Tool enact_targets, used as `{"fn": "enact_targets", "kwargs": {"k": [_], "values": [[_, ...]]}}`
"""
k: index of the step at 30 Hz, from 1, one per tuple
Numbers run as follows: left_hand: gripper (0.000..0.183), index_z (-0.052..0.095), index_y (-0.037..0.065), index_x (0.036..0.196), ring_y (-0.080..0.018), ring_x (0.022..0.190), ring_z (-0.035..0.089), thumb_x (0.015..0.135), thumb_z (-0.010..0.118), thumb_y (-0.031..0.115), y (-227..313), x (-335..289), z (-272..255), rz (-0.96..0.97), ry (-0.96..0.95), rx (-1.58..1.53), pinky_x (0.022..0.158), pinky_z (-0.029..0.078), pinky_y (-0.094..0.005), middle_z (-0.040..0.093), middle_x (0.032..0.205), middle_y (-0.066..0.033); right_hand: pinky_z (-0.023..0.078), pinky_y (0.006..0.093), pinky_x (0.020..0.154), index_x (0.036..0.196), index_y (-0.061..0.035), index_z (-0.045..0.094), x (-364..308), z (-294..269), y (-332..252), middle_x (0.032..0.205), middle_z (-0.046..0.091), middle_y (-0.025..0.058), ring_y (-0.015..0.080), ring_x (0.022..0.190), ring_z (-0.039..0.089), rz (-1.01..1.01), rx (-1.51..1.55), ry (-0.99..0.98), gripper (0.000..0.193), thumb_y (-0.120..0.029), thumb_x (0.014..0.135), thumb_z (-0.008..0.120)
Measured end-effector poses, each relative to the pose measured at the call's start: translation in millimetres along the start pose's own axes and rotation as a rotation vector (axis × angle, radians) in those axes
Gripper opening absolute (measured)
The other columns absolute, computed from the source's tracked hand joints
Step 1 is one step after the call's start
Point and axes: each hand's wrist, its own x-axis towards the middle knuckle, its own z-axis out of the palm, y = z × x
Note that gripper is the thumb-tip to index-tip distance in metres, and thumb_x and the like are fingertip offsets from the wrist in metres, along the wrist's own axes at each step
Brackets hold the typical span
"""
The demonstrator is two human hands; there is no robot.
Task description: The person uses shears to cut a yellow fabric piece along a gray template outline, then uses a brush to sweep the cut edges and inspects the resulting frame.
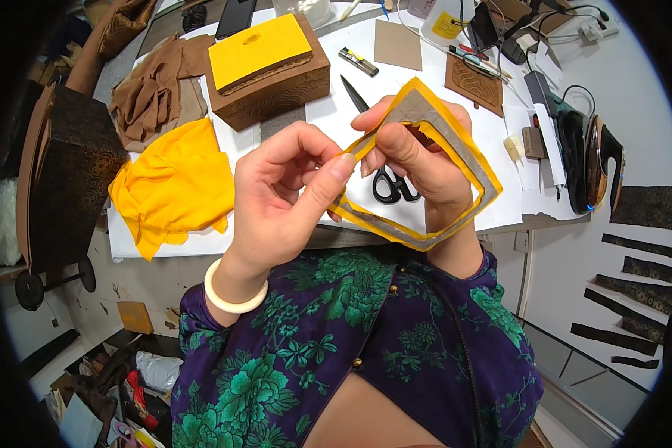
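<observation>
Both my hands hold up a four-sided grey board frame (pixel 467 154) edged with yellow cloth, above the front of the table. My left hand (pixel 287 190) pinches its left side between thumb and forefinger. My right hand (pixel 425 157) grips the upper left part, its thumb inside the opening and the fingers partly hidden behind the frame. Behind it, black-handled scissors (pixel 387 187) lie on white paper, partly covered by my right hand. Left of my left hand, a crumpled yellow cloth (pixel 175 187) lies at the table's edge.
A brown patterned box (pixel 276 93) bears a yellow padded panel (pixel 260 51). Brown cloth (pixel 153 93) lies beside it. Farther back are a small lead case (pixel 358 62), a grey card (pixel 397 45) and a plastic bottle (pixel 448 22). An iron (pixel 596 164) stands at the right edge.
</observation>
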Motion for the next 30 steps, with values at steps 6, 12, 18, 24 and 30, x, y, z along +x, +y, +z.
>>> {"fn": "enact_targets", "kwargs": {"k": [6,12,18,24,30], "values": [[0.008,0.054,-0.003,0.087,-0.0033,0.061,0.051,0.089,0.058,0.004,-5.5,-2.3,4.0,0.013,0.019,-0.034,0.051,0.042,-0.0169,0.056,0.074,-0.0016,0.041,0.0163,0.049,0.096,0.0049,0.064,1.7,0.5,10.0,0.075,0.065,0.0083,0.0087,0.063,0.061,-0.150,-0.073,-0.003,0.028,-0.022,0.087,0.066],[0.012,0.052,-0.001,0.087,-0.0054,0.058,0.051,0.091,0.057,0.010,-6.2,-1.7,1.3,-0.082,-0.021,-0.283,0.049,0.042,-0.0184,0.057,0.070,-0.0042,0.049,0.0176,0.058,0.110,0.0029,0.062,1.8,-2.9,5.3,0.083,0.068,0.0070,0.0094,0.072,0.064,-0.162,-0.082,-0.052,0.031,-0.015,0.085,0.067],[0.012,0.052,0.000,0.087,-0.0058,0.057,0.051,0.091,0.057,0.010,-7.2,-2.1,4.5,-0.123,-0.001,-0.338,0.048,0.042,-0.0190,0.057,0.069,-0.0050,0.049,0.0183,0.058,0.109,0.0032,0.062,5.9,-7.9,3.2,0.092,0.068,0.0096,0.0100,0.076,0.065,-0.161,-0.088,-0.035,0.031,-0.010,0.082,0.069],[0.010,0.051,-0.001,0.087,-0.0050,0.059,0.050,0.090,0.057,0.006,-8.2,-4.2,5.4,-0.015,0.043,-0.227,0.050,0.043,-0.0183,0.056,0.072,-0.0044,0.052,0.0219,0.060,0.100,0.0051,0.062,6.0,-8.1,3.5,0.094,0.068,0.0107,0.0131,0.078,0.066,-0.162,-0.060,0.010,0.025,-0.009,0.081,0.070],[0.007,0.052,-0.002,0.086,-0.0061,0.063,0.051,0.086,0.058,-0.003,-5.1,-7.8,4.6,0.293,0.213,0.064,0.054,0.042,-0.0182,0.054,0.076,-0.0047,0.053,0.0280,0.073,0.101,0.0038,0.058,8.3,-54.3,25.3,0.087,0.066,0.0110,0.0148,0.076,0.064,-0.300,0.105,0.360,0.018,-0.004,0.086,0.063]]}}
